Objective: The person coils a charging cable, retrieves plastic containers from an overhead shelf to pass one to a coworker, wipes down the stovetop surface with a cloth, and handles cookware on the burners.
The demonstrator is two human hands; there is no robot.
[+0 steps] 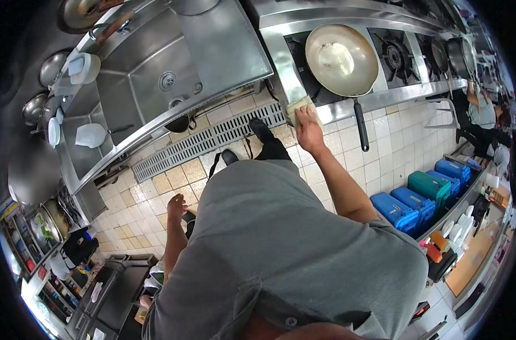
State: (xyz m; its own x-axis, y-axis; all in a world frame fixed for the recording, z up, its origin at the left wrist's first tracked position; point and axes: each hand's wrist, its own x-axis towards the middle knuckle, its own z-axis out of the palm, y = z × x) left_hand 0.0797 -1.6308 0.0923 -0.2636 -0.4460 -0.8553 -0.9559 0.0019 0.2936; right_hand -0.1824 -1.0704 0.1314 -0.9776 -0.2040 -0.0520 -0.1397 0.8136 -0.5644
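Frying pan (342, 76) on stove's (295, 82) left end; cloth (292, 113) under right hand (310, 129) at stove's near left corner; sink (150, 62) left of stove; dipper (91, 136) in left basin (81, 158); floor grate (204, 144) along sink's near side; bins (394, 212) in row, near right.

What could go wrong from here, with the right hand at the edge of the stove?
The pan has a handle that sticks out past the stove's front edge; a bump might tip it. The right hand is on a cloth near the pan; if the metal there is hot, it could burn.
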